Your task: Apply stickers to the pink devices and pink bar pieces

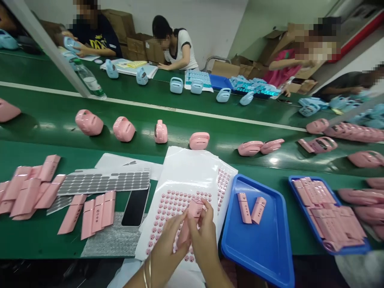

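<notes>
Between my two hands is a pink plastic part (195, 207), long and slim with a rounded upper end. My left hand (171, 239) wraps its lower length, a gold bangle at the wrist. Thumb and fingers of my right hand (204, 232) close on its upper end. Under both hands lies a stack of white sticker sheets (192, 168) with rows of small round pink stickers. To the right, a blue tray (258, 248) holds two similar pink parts (251, 209), each with a row of dark marks on its face.
More pink parts (27, 192) pile up at left, near grey-patterned sheets (105, 182) and a phone (135, 206). A fuller blue tray (292, 184) stands right. Pink handled housings (199, 141) line the green belt (177, 120). Across it, people sit with light-blue housings (176, 85).
</notes>
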